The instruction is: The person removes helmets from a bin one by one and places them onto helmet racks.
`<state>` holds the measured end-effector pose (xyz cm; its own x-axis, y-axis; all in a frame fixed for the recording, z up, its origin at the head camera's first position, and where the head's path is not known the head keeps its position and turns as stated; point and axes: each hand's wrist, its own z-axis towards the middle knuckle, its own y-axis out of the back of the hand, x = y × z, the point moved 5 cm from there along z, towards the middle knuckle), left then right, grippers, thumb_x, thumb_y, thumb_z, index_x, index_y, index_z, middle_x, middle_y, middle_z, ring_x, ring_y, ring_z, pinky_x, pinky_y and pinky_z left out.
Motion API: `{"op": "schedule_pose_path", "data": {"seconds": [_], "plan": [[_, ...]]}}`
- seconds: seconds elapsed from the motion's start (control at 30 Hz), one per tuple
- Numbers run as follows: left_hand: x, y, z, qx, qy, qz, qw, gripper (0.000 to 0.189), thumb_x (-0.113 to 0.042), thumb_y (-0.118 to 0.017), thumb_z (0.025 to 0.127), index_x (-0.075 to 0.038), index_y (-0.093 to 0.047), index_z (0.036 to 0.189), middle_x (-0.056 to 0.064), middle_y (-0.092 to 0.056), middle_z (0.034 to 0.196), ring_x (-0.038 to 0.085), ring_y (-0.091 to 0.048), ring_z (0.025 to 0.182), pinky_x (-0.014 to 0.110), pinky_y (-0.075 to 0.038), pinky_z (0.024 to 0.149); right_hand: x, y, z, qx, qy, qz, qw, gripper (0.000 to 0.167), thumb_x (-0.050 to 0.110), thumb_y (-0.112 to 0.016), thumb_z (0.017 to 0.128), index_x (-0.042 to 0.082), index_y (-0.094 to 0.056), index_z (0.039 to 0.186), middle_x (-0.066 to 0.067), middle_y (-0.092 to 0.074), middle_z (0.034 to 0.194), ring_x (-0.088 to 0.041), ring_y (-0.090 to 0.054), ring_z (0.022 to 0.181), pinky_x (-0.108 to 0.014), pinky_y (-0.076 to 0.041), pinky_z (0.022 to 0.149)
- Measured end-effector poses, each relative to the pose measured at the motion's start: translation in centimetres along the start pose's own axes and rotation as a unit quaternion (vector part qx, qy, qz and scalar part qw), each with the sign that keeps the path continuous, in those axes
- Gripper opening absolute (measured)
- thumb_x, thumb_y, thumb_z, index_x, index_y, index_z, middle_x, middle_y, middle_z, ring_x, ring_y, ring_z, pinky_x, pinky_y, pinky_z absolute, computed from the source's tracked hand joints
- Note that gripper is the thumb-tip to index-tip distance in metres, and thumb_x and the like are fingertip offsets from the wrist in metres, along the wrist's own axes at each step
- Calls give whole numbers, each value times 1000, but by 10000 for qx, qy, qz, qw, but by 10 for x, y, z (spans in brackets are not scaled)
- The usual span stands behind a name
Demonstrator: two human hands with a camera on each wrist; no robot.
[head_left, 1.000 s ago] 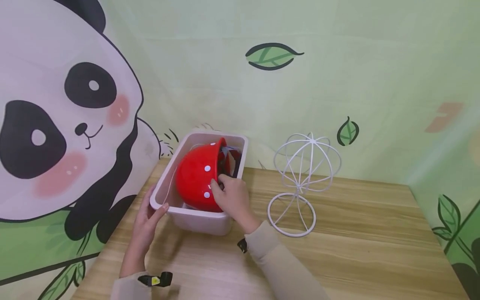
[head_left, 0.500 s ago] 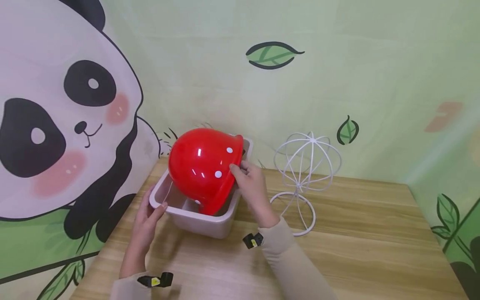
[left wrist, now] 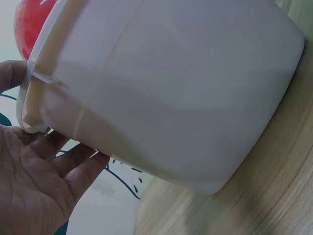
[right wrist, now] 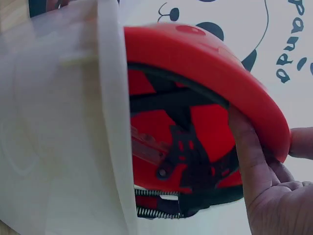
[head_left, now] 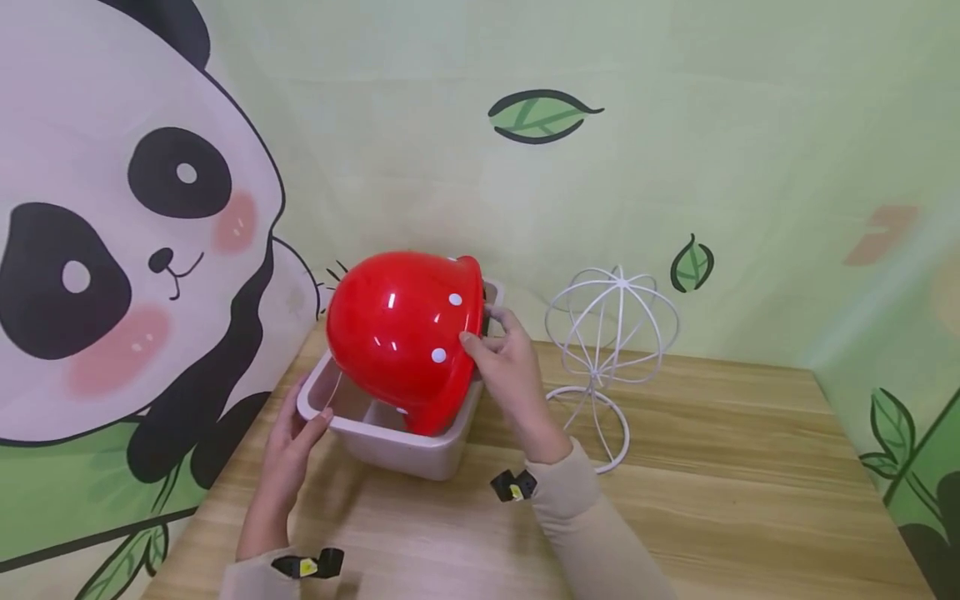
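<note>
A red hard hat (head_left: 397,325) with white dots lies tilted on its side, partly inside a white plastic bin (head_left: 390,446). My right hand (head_left: 510,362) pinches its brim, thumb outside and fingers inside. In the right wrist view the hat's inside (right wrist: 195,117) shows black straps and a headband (right wrist: 210,198). My left hand (head_left: 288,446) grips the bin's near left corner, thumb over the rim. From the left wrist view, its fingers (left wrist: 80,169) lie under the rim against the bin's outer wall (left wrist: 181,98).
Right of the bin stands a white wire stand (head_left: 618,333) with a round cage top and a ring base, partly behind my right wrist. The wooden table (head_left: 720,500) meets a green cloth backdrop (head_left: 750,125) with a printed panda.
My right hand has raised the hard hat higher out of the bin and turned its opening to the right and downward. The left hand has kept its hold on the bin.
</note>
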<state>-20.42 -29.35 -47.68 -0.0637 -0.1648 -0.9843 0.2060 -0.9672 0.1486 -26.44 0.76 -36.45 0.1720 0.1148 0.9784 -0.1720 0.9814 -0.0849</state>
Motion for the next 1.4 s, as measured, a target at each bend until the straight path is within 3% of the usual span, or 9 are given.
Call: {"op": "schedule_pose_path", "data": {"seconds": [0.23,0.63,0.87,1.0,1.2,1.4], "plan": [[-1,-2,-1,92,-74,-112,9999,65,-25,-61,100,-26,-31,158,9,-34,158,33,-35,140,13,-47,92,0,4,-4,-105,-2,127,9999,43,16,-64,99,9,-50,139,-14,-75,98,-28,-74,87,-39,-61,75],[-4,-4,-6,86,-134,-185,9997,63,-22,-58,103,-17,-29,158,13,-34,155,28,-40,136,13,-48,91,24,17,-13,-349,612,796,9943,38,22,-66,99,16,-58,135,-14,-75,101,-31,-74,89,-43,-60,79],[-7,-6,-8,74,-86,-211,9997,61,-22,-57,103,-15,-30,157,14,-35,155,33,-37,138,12,-47,90,47,33,-18,-646,1149,1163,9844,49,14,-65,98,19,-50,145,-10,-73,80,-28,-74,75,-40,-61,74],[-6,-6,-8,65,-55,-255,9996,61,-21,-57,103,-15,-29,157,14,-35,155,33,-36,138,11,-48,90,54,41,-19,-613,1356,1355,9795,47,11,-65,98,13,-53,143,-9,-71,72,-25,-73,69,-36,-61,69],[-3,-5,-9,4,-23,-369,9993,61,-18,-56,104,-13,-29,157,16,-35,154,29,-39,136,12,-48,91,57,45,-22,-468,1376,1512,9778,51,9,-65,98,6,-49,146,-8,-73,78,-25,-74,75,-36,-61,72],[-2,-6,-9,25,10,-421,9991,64,-18,-56,103,-13,-25,159,18,-33,156,25,-39,135,12,-48,91,66,57,-24,-439,1600,1780,9700,52,5,-61,99,4,-44,148,-6,-74,81,-23,-74,75,-34,-61,72]]}}
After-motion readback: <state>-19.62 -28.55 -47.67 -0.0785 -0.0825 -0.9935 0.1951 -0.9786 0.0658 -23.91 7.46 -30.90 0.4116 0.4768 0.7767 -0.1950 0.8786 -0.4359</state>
